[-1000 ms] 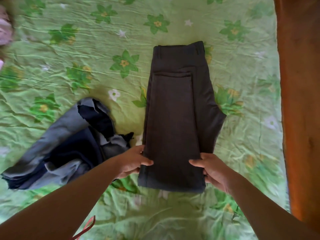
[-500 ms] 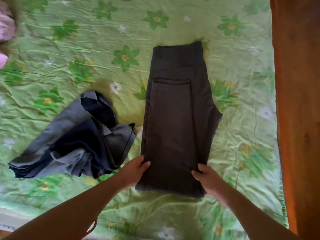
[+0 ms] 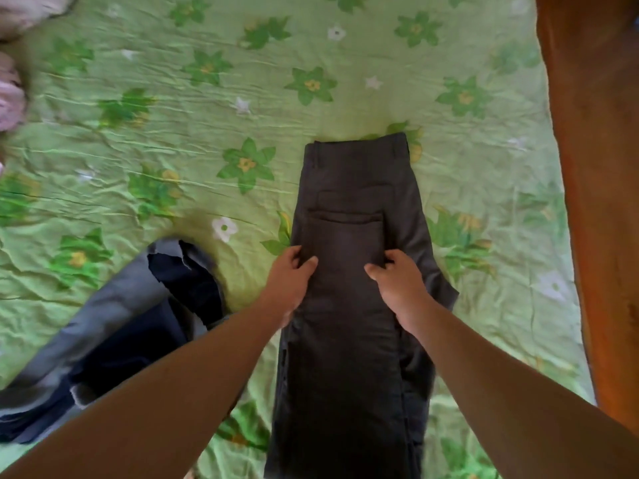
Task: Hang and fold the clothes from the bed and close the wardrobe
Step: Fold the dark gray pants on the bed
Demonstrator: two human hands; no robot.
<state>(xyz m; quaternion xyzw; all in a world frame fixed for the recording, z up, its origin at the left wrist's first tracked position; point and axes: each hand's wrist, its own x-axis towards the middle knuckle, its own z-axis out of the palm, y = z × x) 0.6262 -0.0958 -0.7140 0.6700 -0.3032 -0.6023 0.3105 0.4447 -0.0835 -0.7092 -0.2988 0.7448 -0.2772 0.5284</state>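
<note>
Step in hand: folding, by my reading. The trousers (image 3: pixel 349 357) lie flat and narrow, apparently already doubled leg on leg, and both hands are set across their middle as if to make the cross fold.

Left hand (image 3: pixel 290 276): on the trousers' left edge, just below the pocket (image 3: pixel 345 236). The fingers are curled and the thumb lies on top, pinching the cloth.

Right hand (image 3: pixel 397 281): at the pocket's lower right corner, level with the left. The fingers are bunched into the fabric, gripping it.

Trousers: on the sheet (image 3: pixel 173 115), running away from the person. The waistband is at the far end and the hems drop out of view at the near edge. Both hands are on the cloth, with the pocket between and just beyond them.

Next move: I'd say both hands must lift and carry together, at the same pace. That way one half lands squarely on the other. The cloth is limp, so the layers could slide askew.

Left to do: a blue garment (image 3: pixel 114 323) lies crumpled just left of the trousers under the left forearm, unfolded. Pink cloth (image 3: pixel 10 98) shows at the far left edge.

Wardrobe: I cannot tell if the wooden panel (image 3: pixel 594 167) on the right belongs to it.
</note>
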